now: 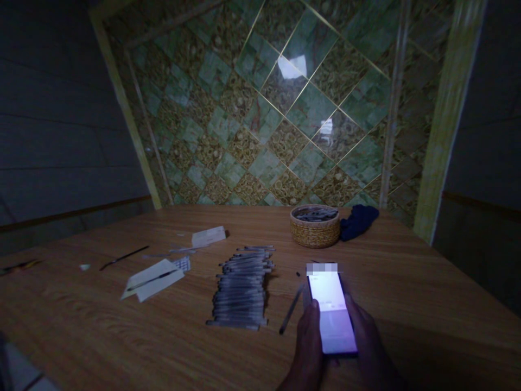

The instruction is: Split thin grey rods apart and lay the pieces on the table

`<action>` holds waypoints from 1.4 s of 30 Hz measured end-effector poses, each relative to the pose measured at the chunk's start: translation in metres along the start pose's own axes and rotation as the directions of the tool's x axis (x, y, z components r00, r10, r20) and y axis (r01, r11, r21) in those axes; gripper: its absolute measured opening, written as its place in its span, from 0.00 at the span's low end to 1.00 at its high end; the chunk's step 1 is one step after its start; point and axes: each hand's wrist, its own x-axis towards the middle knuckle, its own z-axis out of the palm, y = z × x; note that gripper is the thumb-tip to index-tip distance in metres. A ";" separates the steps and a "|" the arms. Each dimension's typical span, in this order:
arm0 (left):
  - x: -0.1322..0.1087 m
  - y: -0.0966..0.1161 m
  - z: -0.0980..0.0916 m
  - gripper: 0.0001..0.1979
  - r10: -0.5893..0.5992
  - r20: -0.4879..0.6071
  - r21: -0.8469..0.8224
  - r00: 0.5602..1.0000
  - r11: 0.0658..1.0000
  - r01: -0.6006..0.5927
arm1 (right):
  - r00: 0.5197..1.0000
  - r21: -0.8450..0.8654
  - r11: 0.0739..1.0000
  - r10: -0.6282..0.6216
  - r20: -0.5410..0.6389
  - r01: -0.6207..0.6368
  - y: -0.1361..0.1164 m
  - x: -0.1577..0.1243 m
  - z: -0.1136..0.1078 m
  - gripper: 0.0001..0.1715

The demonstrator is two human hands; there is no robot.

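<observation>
A phone (334,320) with a brightly lit screen is held upright between both hands, over the right part of the wooden table. My left hand (307,347) grips its left edge, the thumb beside the screen. Along the right edge, my right hand (368,339) is closed on the phone too. Just left of the hands lies a single pen (291,309), tilted on the tabletop. Farther left, a stack of many pens (240,290) lies side by side in a long pile.
A woven basket (314,232) full of pens stands at the back right, beside a dark blue cloth (359,221). Papers (157,279) with a pen on top, a white box (208,236) and a thin dark rod (124,258) lie on the table's (101,326) left side.
</observation>
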 end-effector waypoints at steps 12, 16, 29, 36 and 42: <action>0.000 0.001 0.001 0.37 0.057 -0.004 0.091 0.998 0.994 -0.056 | 0.999 0.040 0.999 0.007 -0.035 -0.005 -0.011 -0.004 0.007 0.31; -0.004 0.003 0.002 0.36 0.046 0.015 0.097 0.999 0.994 -0.048 | 0.999 0.035 0.998 0.045 -0.030 -0.044 -0.009 -0.003 0.006 0.33; 0.000 -0.002 -0.002 0.34 0.071 0.024 0.049 0.997 0.996 -0.072 | 1.000 0.014 1.000 0.011 -0.004 -0.011 -0.006 -0.002 0.003 0.32; 0.002 -0.004 -0.002 0.36 0.042 0.003 0.040 0.999 0.998 -0.042 | 0.999 0.030 0.999 0.023 -0.029 -0.022 -0.005 -0.002 0.003 0.31; -0.001 0.001 -0.001 0.36 0.042 0.029 0.044 0.999 0.998 -0.043 | 1.000 0.031 1.000 -0.003 0.016 0.003 0.000 0.000 0.000 0.29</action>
